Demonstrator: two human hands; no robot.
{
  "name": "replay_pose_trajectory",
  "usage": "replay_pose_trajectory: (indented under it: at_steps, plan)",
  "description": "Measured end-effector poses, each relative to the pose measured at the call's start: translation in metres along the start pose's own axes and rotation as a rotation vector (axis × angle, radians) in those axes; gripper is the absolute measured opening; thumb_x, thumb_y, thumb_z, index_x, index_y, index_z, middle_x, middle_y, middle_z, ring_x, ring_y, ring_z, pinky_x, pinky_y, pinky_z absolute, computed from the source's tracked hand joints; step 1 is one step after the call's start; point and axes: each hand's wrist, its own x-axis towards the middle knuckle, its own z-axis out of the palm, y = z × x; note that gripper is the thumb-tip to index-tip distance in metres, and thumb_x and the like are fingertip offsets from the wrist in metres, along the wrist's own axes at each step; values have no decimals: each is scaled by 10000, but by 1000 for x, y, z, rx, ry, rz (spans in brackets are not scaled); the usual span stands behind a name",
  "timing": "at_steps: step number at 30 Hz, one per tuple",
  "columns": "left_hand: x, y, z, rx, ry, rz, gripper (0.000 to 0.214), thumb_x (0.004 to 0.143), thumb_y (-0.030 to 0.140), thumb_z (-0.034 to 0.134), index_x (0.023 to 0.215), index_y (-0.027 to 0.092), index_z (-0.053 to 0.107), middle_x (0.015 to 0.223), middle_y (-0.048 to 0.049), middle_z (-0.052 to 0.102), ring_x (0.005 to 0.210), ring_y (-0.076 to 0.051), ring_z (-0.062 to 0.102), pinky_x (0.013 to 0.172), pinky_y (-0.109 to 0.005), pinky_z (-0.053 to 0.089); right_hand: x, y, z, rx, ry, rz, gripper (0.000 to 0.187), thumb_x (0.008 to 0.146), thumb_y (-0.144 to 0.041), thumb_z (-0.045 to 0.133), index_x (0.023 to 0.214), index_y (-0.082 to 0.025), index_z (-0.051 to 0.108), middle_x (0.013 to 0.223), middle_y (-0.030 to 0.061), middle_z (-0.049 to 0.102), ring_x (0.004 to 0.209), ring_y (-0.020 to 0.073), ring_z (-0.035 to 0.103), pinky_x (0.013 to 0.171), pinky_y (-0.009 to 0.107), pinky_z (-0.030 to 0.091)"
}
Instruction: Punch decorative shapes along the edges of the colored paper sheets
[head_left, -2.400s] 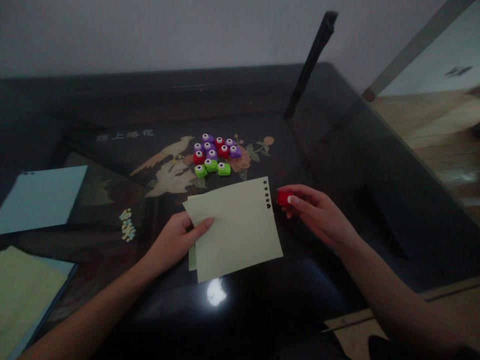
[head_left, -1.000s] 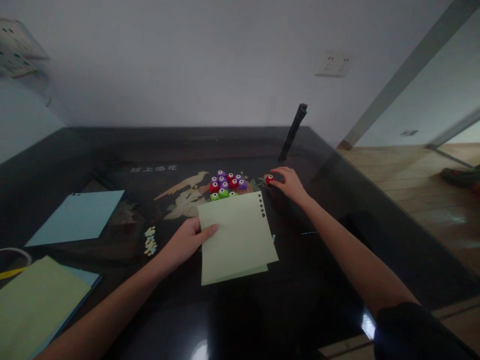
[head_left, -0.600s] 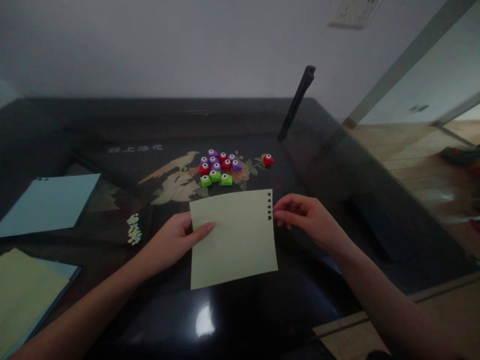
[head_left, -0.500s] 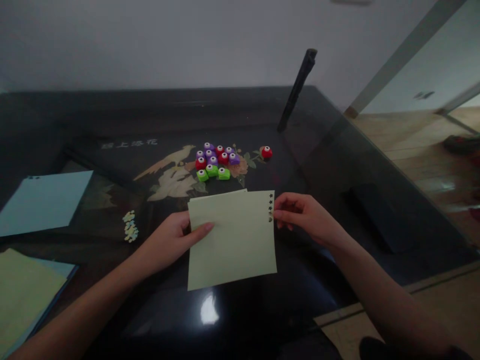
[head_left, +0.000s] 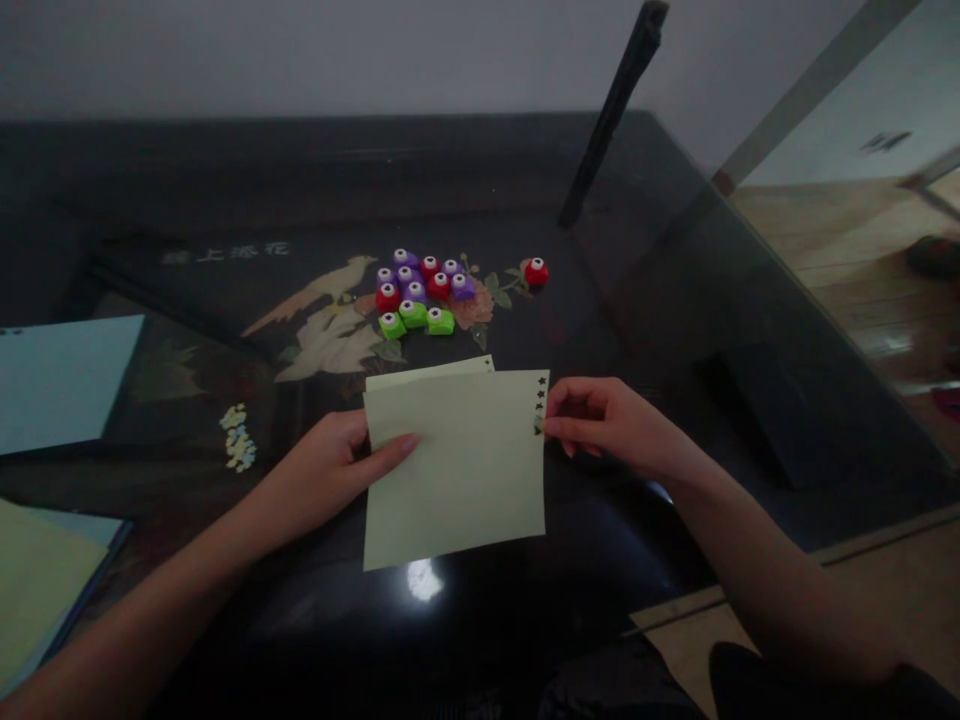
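A pale green sheet of paper [head_left: 457,465] lies over a second sheet of the same colour on the dark glossy table [head_left: 225,180]. My left hand [head_left: 330,475] grips its left edge, thumb on top. My right hand [head_left: 607,425] pinches its right edge, beside a short column of small punched star and heart holes [head_left: 538,405]. Beyond the paper sits a cluster of several small purple, red and green craft punches [head_left: 418,292]. One red punch [head_left: 535,271] stands alone to the right of the cluster.
A light blue sheet [head_left: 60,380] lies at the far left, with a green and blue stack [head_left: 37,590] below it. Small paper cut-outs [head_left: 237,437] lie left of my left hand. A black bar [head_left: 611,105] leans at the back right. The table edge runs along the right.
My right hand carried the red punch away, set it down right of the cluster, then came back and pinched the paper's right edge. The lower sheet now peeks out above the top one.
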Motion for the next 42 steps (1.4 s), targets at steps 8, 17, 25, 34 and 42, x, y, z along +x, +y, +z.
replay_pose_trajectory:
  at_steps: [8,17,25,34,42]
  plan:
    - [0,1,1,50,15,14,289,830,417,574,998,227,713,856,-46,753,763,-228,699,647,-317,579,1,0,1,-4,-28,22,164,770,-291,675,774,-149,594,542,-50,550,428,42,416,390,177,283]
    - [1,0,-1,104,53,12,304,830,437,572,971,205,707,864,-43,753,723,-225,691,602,-305,570,0,4,3,169,-120,61,164,771,-272,674,776,-136,582,641,-20,599,462,38,472,370,157,289]
    - [5,-5,-1,121,124,11,320,811,458,590,954,189,687,859,-43,748,724,-215,687,594,-287,565,-1,5,7,378,-204,106,158,805,-264,653,818,-131,568,655,-23,589,472,32,504,351,137,254]
    - [3,-1,1,103,198,-10,304,798,463,609,942,205,684,789,-28,737,660,-204,672,541,-274,549,-3,7,11,562,-330,182,241,761,-318,701,823,-133,558,632,-26,585,447,33,498,327,123,216]
    - [1,2,0,97,263,14,251,800,446,623,920,232,679,819,-37,747,640,-208,662,516,-269,537,-5,2,15,477,-248,134,213,783,-309,681,802,-139,554,644,-32,555,472,27,468,346,126,229]
